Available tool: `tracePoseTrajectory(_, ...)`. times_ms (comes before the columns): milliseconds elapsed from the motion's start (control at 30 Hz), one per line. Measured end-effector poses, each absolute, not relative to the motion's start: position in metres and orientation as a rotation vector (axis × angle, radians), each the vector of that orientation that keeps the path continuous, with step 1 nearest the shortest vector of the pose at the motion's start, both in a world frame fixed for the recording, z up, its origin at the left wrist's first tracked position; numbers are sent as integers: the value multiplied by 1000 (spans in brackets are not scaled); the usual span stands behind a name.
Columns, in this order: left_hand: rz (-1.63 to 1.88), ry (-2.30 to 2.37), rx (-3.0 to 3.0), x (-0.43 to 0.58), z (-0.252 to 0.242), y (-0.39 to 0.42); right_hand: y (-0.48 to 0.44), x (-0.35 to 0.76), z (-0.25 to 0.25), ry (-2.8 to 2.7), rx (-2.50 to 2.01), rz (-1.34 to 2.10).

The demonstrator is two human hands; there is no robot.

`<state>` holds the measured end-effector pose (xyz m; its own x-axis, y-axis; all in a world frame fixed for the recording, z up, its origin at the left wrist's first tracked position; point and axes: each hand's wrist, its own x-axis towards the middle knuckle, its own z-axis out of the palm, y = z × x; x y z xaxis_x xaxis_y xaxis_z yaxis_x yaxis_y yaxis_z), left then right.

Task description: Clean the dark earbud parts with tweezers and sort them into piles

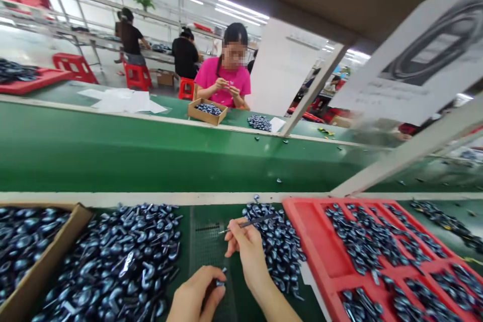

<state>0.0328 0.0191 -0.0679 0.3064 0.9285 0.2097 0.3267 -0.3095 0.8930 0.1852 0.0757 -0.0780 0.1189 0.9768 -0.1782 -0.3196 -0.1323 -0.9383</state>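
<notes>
Up close: a thin metal-tipped stick and a small dark part

At 6 o'clock, the left hand comes in from the bottom edge, its thumb and fingertips closed narrowly on the small dark part, just above a dark mesh mat. The right hand, slightly farther out, pinches the stick in a narrow, pen-like grip, with its metal tip pointing toward 9 o'clock. The two hands are near each other but apart.

A big heap of shiny dark parts lies at 8 o'clock, just beside a cardboard box filled with more of them. A narrower heap rises at 12 o'clock, right behind the right hand. From 1 to 4 o'clock sits a red divided tray, with parts in its compartments.

Farther out at 12 o'clock runs a green belt, with a few loose parts on it. Beyond it, a co-worker in a pink shirt works with both hands over a small box. Loose papers lie at 11 o'clock, and a printed sheet hangs at 1 o'clock. Two more co-workers sit on red stools in the distance.
</notes>
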Motion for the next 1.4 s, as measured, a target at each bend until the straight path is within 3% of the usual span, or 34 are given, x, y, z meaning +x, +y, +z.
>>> tracePoseTrajectory(1400, 1099, 1332, 2108, 59, -87, 38, 98, 187, -90, -879, -1314, 1123)
